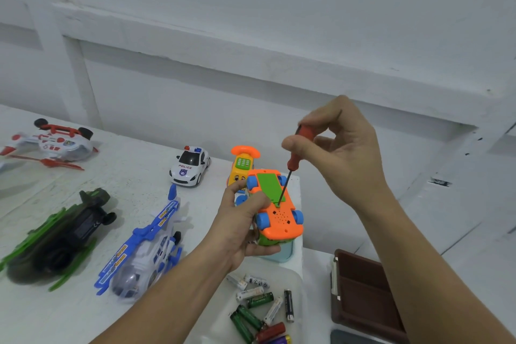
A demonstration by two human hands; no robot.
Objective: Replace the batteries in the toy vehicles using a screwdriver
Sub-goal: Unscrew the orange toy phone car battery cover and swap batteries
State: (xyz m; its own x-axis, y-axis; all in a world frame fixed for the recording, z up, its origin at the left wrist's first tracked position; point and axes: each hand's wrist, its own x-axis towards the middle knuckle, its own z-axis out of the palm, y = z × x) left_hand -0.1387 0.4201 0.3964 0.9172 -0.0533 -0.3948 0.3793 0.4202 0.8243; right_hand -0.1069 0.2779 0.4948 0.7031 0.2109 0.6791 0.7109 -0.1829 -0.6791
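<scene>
Working on an upturned toy car.
Left grip is clasping the car; right grip is pinching the screwdriver, tip seemingly touching the green cover.

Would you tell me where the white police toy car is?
In the head view, the white police toy car sits on the white table, behind the blue toy helicopter, left of the orange toy phone.

The orange toy car is sitting upside down in the left hand, blue wheels up, green battery cover showing. The red-handled screwdriver, pinched by the right hand, is leaning with its tip touching the cover's near end. Loose batteries are lying in a white tray
</scene>
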